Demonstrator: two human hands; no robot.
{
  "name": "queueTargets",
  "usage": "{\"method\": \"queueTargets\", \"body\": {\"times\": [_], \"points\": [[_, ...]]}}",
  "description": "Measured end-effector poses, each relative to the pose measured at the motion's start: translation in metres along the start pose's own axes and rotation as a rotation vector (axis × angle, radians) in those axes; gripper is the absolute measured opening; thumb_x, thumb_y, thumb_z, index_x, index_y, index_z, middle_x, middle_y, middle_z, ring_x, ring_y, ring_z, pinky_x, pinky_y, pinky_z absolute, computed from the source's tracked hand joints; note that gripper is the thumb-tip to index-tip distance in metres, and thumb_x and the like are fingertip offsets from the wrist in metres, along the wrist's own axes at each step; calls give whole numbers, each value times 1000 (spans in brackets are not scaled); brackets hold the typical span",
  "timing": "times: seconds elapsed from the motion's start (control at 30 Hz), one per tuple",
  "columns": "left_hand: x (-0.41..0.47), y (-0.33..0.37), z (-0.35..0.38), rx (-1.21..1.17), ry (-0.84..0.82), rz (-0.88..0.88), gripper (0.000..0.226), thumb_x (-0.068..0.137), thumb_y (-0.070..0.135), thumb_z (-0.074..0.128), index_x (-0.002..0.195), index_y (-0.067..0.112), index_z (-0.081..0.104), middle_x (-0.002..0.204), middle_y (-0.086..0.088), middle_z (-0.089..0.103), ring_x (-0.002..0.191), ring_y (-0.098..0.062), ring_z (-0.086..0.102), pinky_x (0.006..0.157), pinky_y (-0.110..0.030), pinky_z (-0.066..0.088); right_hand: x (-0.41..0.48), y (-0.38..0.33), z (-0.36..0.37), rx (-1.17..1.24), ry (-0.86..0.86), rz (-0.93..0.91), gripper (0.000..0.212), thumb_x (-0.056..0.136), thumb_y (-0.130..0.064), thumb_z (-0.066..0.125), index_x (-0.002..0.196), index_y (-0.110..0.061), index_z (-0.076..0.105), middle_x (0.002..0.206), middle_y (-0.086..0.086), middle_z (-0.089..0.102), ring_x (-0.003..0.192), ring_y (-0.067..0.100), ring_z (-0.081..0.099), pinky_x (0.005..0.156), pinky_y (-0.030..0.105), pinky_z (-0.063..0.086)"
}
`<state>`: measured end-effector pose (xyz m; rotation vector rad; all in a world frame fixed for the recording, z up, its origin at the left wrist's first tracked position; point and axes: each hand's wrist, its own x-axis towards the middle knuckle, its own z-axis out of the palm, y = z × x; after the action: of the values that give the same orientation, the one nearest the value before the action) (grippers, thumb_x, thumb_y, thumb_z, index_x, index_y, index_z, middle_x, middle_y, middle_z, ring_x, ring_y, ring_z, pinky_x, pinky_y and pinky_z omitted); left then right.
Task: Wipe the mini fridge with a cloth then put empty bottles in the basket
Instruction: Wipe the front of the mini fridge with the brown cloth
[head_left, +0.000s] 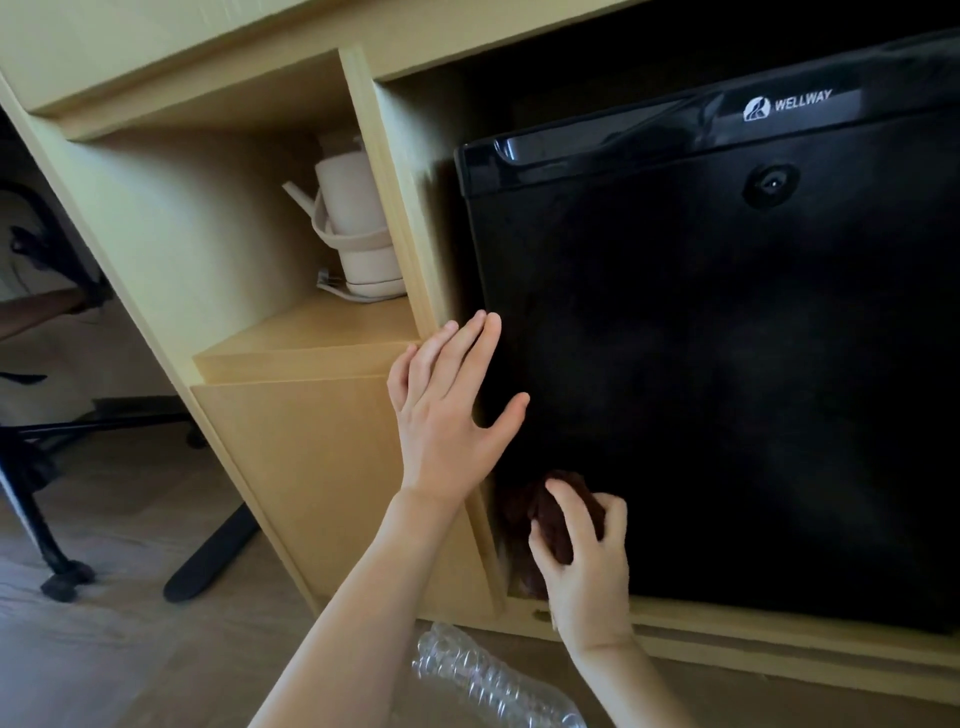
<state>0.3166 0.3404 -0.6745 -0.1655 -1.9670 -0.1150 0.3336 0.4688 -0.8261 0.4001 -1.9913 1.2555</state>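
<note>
One of two steps is running, I reckon, none finished: right hand (582, 561) is clenching a bunched dark-red cloth (545, 512) against the fridge (727, 389) door's near-left corner; left hand (447, 410) is lying flat, fingers straight, on the door's left edge. Door is showing smooth glossy black. Crumpled clear ribbed bottle (488, 675) is waiting on the near floor (104, 649); basket isn't showing.

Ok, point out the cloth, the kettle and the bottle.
cloth (553, 522): head view, on its dark bunched middle.
kettle (345, 192): head view, on its white body, upper part.
bottle (483, 675): head view, on its clear ribbed side.
</note>
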Motion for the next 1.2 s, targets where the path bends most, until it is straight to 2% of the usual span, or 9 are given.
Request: {"method": "queueTargets", "body": {"times": [0.13, 0.27, 0.37, 0.5, 0.7, 0.9, 1.07, 1.13, 1.2], "points": [[5, -3, -6, 14, -13, 9, 70, 85, 44, 70, 147, 22, 47, 149, 8, 48, 140, -14, 38, 114, -45, 28, -38, 33, 1, -96, -215, 12, 70, 75, -6, 83, 127, -38, 47, 118, 2, 42, 95, 19, 62, 83, 16, 50], [-2, 4, -6, 33, -13, 38, 64, 89, 37, 68, 147, 19, 47, 152, 1, 45, 145, -17, 34, 121, -46, 18, -26, 27, -16, -136, -216, 24, 62, 77, -9, 82, 126, -32, 51, 120, 6, 47, 103, 22, 62, 89, 23, 54], [-6, 20, 1, 2, 0, 38, 62, 90, 32, 69, 146, 13, 48, 154, -5, 43, 147, -20, 32, 124, -44, 11, -20, 37, -40, -114, -166, 49, 58, 78, -10, 81, 126, -30, 54, 120, 1, 41, 103, 18, 61, 91, 21, 54], [-8, 38, 11, -71, -21, 60, 68, 89, 27, 71, 148, 8, 43, 155, -8, 40, 148, -20, 29, 124, -43, 13, -14, 63, -79, -153, -80, 33, 54, 79, -8, 80, 124, -28, 56, 118, 0, 42, 100, 17, 60, 93, 13, 46], [-12, 47, 18, -135, -26, 19, 75, 88, 27, 69, 152, 7, 35, 159, -6, 32, 150, -17, 21, 124, -40, 13, -8, 105, -151, -294, -6, 79, 52, 79, -10, 80, 122, -25, 56, 119, -1, 40, 98, 19, 61, 88, 18, 47], [-13, 50, 18, -169, -35, -8, 74, 89, 29, 67, 152, 8, 35, 158, 2, 26, 151, -18, 21, 125, -38, 12, -7, 144, -209, -385, 107, 188, 47, 79, -7, 80, 121, -18, 62, 117, 10, 51, 97, 28, 62, 81, 24, 50], [-14, 56, 15, -168, -68, -38, 80, 86, 20, 76, 153, 8, 33, 159, 1, 27, 151, -14, 16, 125, -36, 10, -7, 147, -224, -364, 159, 272, 47, 78, -3, 80, 119, -17, 64, 117, 10, 54, 106, 32, 61, 88, 35, 55], [-12, 57, 13, -167, -82, -36, 81, 85, 19, 76, 153, 7, 33, 159, -5, 30, 151, -17, 18, 125, -35, 9, 0, 137, -226, -313, 190, 291, 47, 76, -2, 81, 118, -16, 65, 117, 10, 57, 108, 29, 61, 90, 28, 53], [-13, 55, 11, -157, -99, -26, 82, 84, 20, 76, 153, 6, 34, 159, -5, 30, 151, -19, 20, 125, -35, 9, 19, 122, -231, -235, 263, 284, 47, 77, -3, 81, 119, -15, 66, 118, 8, 57, 108, 19, 58, 91, 9, 44]]}}
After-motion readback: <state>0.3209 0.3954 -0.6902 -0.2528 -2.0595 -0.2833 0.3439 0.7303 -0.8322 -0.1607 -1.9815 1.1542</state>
